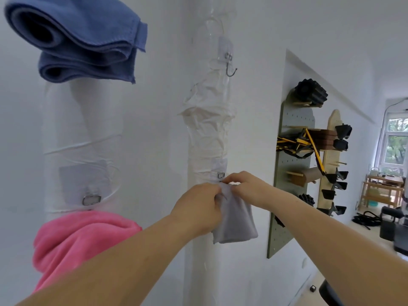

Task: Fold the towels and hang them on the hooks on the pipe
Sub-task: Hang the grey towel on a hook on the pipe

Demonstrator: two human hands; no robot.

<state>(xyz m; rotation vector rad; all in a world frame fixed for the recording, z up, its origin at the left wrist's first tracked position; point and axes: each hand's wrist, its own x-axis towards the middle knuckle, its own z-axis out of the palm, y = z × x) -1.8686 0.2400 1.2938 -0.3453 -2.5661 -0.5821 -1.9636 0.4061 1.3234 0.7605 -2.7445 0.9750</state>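
Note:
A small folded grey towel (235,219) hangs against the right white wrapped pipe (208,133). My left hand (198,208) and my right hand (247,188) both pinch its top edge just below the lower hook plate (220,171); the hook itself is hidden behind my fingers. Higher on the same pipe a bare metal hook (230,68) sticks out. On the left pipe (81,140) a folded blue towel (79,38) hangs at the top and a pink towel (79,241) hangs under a hook plate (91,198).
To the right, a green pegboard (287,186) and a wooden board (333,129) on the wall carry black gear and yellow-black straps. Farther right the room opens to a window (396,142), a wooden table (384,186) and black equipment on the floor.

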